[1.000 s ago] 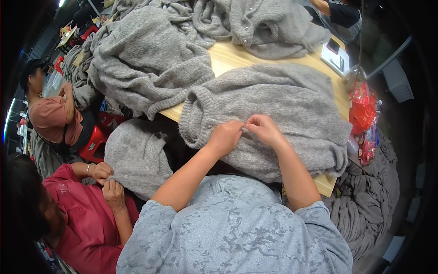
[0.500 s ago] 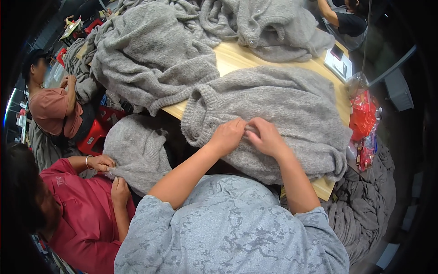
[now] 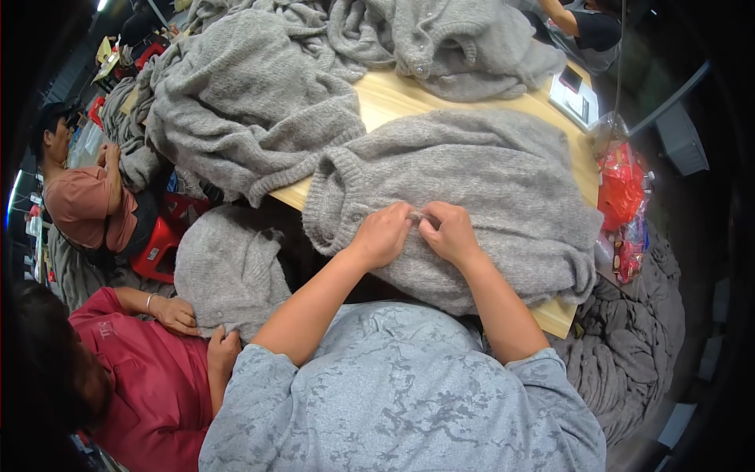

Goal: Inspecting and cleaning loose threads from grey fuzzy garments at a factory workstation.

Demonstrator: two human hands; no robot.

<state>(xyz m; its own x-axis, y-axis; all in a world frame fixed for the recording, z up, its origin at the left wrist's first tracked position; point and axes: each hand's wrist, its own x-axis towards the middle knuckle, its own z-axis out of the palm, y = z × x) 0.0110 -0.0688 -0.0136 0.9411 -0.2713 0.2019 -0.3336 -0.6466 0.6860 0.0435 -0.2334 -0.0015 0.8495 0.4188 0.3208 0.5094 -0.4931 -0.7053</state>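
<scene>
A grey knitted cardigan (image 3: 503, 177) lies across the wooden table in front of me, its ribbed collar toward the left. My left hand (image 3: 385, 234) pinches the cardigan's front edge a little right of a round button (image 3: 357, 218). Close beside it, my right hand (image 3: 448, 230) grips the same edge, thumb and fingers pressed together. A small raised fold of knit shows between the two hands. Whether a button sits under the fingertips is hidden.
More grey knitwear (image 3: 252, 94) is heaped on the table (image 3: 393, 98). At left, a person in a red shirt (image 3: 149, 370) handles another grey garment (image 3: 228, 267). A phone (image 3: 571, 79) and red plastic bags (image 3: 620, 189) are at the right edge; dark knitwear (image 3: 621, 346) lies below.
Both my hands stay on the cardigan's edge; the right fingers have closed more tightly on it. The red-shirted person's hands have moved lower on their garment. The whole view has shifted slightly.
</scene>
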